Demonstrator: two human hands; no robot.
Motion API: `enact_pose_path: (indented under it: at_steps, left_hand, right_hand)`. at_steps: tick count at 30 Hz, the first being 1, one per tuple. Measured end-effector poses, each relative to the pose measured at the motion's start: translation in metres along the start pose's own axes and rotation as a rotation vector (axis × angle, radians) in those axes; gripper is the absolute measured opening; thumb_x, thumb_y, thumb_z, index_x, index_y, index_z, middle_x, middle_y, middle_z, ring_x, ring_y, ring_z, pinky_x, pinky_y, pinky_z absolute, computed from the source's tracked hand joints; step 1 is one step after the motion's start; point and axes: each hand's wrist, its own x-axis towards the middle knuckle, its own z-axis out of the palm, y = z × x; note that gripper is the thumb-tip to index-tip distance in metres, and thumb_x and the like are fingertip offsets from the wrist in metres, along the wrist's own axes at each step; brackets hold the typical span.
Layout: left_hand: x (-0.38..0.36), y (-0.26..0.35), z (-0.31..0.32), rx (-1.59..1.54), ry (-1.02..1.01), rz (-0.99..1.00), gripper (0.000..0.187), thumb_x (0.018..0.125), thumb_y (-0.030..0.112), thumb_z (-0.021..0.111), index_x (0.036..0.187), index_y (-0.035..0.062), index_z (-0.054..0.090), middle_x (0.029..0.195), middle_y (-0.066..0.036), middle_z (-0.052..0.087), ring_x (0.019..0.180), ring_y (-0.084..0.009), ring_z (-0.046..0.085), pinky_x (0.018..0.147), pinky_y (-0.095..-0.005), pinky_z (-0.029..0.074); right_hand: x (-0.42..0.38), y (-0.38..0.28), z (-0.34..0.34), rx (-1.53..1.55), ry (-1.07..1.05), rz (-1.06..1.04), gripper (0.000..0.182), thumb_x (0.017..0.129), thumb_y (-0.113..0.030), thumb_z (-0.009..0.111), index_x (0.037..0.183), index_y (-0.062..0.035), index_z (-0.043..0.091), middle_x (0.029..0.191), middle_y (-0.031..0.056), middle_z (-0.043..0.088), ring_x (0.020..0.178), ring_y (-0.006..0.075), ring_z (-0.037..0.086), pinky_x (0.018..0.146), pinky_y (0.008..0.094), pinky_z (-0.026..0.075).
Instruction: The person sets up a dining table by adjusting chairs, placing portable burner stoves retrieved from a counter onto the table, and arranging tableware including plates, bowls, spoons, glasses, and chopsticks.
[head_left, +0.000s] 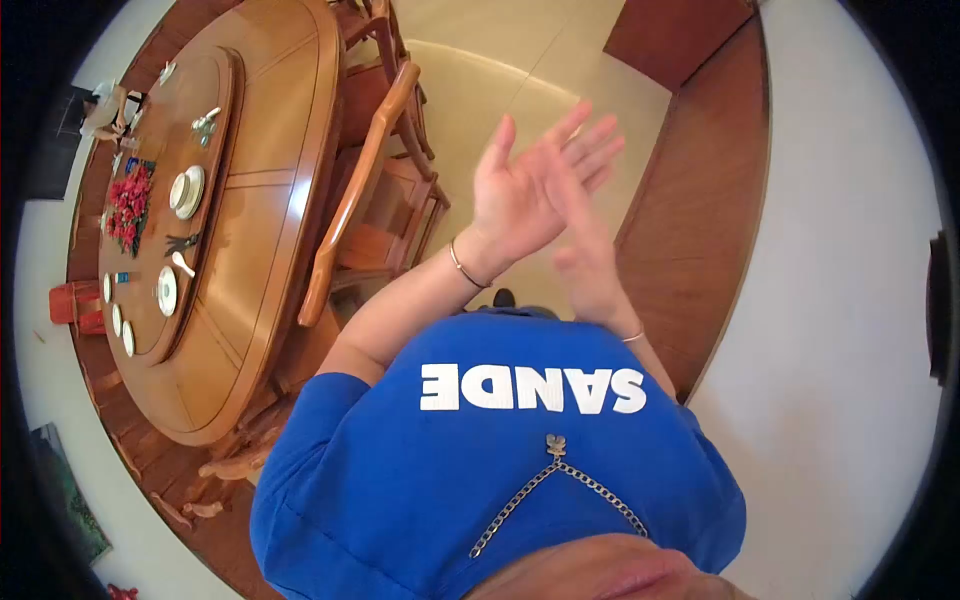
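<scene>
Chair [364,190] near the left hand [515,205], by the worktop [265,220], likely for sitting; bowl [179,191] on a plate [198,190] there, likely to catch drips. Nothing held. Left palm up, thumb wide, fingers out; right hand [588,235] blurry, flat, side-on over that palm, hard to tell if touching.
</scene>
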Motion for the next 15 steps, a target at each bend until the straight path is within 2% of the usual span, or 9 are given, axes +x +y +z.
enact_pose_path:
  at_steps: [1,2,3,5,6,7,9,13,15]
  left_hand:
    - [0.011,-0.005,-0.008,0.197,0.015,-0.029,0.081,0.093,0.065,0.031,0.15,0.0085,0.024,0.153,-0.015,0.028,0.14,-0.0273,0.029,0.117,-0.0408,0.018]
    - [0.016,-0.009,-0.02,0.21,-0.024,-0.099,0.073,0.097,0.059,0.027,0.151,0.0115,0.022,0.154,-0.011,0.028,0.141,-0.0274,0.027,0.117,-0.042,0.018]
    - [0.023,-0.016,-0.027,0.212,-0.059,-0.103,0.073,0.097,0.059,0.027,0.151,0.0115,0.022,0.154,-0.011,0.028,0.141,-0.0274,0.027,0.117,-0.042,0.018]
    - [0.038,-0.028,-0.041,0.265,0.007,-0.125,0.066,0.1,0.053,0.027,0.152,0.0118,0.019,0.156,-0.009,0.024,0.142,-0.0261,0.025,0.117,-0.0416,0.017]
    - [0.047,-0.032,-0.05,0.293,0.043,-0.134,0.063,0.101,0.049,0.026,0.152,0.0119,0.018,0.157,-0.008,0.021,0.143,-0.0255,0.024,0.117,-0.0413,0.017]
    - [0.055,-0.039,-0.061,0.294,0.023,-0.135,0.063,0.101,0.049,0.026,0.152,0.0119,0.018,0.157,-0.008,0.021,0.143,-0.0255,0.024,0.117,-0.0413,0.017]
    - [0.076,-0.05,-0.084,0.322,0.118,-0.303,0.061,0.103,0.046,0.027,0.153,0.0152,0.014,0.157,-0.006,0.02,0.142,-0.0234,0.025,0.116,-0.04,0.02]
    - [0.14,-0.038,-0.1,0.382,0.106,-0.303,0.058,0.103,0.043,0.03,0.153,0.0163,0.016,0.157,-0.004,0.021,0.141,-0.0194,0.026,0.115,-0.0366,0.022]
    - [0.174,-0.013,-0.091,0.399,0.18,-0.292,0.06,0.104,0.041,0.029,0.154,0.0143,0.009,0.16,-0.001,0.009,0.146,-0.0177,0.009,0.118,-0.0339,0.011]
  right_hand:
    - [0.008,0.003,0.004,-0.336,-0.016,-0.054,0.077,0.091,-0.05,0.049,0.145,0.0009,0.031,0.154,0.0219,0.022,0.143,0.0355,0.023,0.115,0.0462,0.014]
    - [0.019,0.007,0.007,-0.678,-0.025,-0.109,0.072,0.089,-0.045,0.054,0.144,-0.0014,0.037,0.153,0.0227,0.025,0.14,0.0377,0.027,0.114,0.0493,0.016]
    - [0.025,0.015,-0.001,-0.708,-0.014,-0.126,0.072,0.089,-0.045,0.054,0.144,-0.0014,0.037,0.153,0.0227,0.025,0.14,0.0377,0.027,0.114,0.0493,0.016]
    - [0.038,0.041,-0.021,-0.783,0.15,-0.015,0.066,0.088,-0.045,0.052,0.139,-0.0027,0.045,0.15,0.0233,0.03,0.137,0.0392,0.03,0.114,0.049,0.016]
    - [0.044,0.057,-0.037,-0.807,0.208,0.016,0.059,0.092,-0.038,0.048,0.14,-0.0033,0.044,0.15,0.0225,0.031,0.139,0.0382,0.029,0.114,0.0474,0.016]
    - [0.047,0.073,-0.057,-0.822,0.215,0.005,0.059,0.092,-0.038,0.048,0.14,-0.0033,0.044,0.15,0.0225,0.031,0.139,0.0382,0.029,0.114,0.0474,0.016]
    - [0.059,0.107,-0.093,-0.728,0.404,0.232,0.055,0.097,-0.033,0.044,0.143,-0.004,0.039,0.151,0.0226,0.029,0.139,0.0394,0.028,0.114,0.0469,0.018]
    - [0.096,0.151,-0.124,-0.502,0.561,0.338,0.054,0.101,-0.028,0.036,0.148,-0.0026,0.029,0.154,0.0207,0.025,0.142,0.0369,0.023,0.115,0.0432,0.017]
    - [0.124,0.152,-0.114,-0.349,0.564,0.237,0.058,0.101,-0.027,0.034,0.151,-0.0023,0.018,0.156,0.0187,0.019,0.145,0.0326,0.017,0.117,0.0418,0.014]
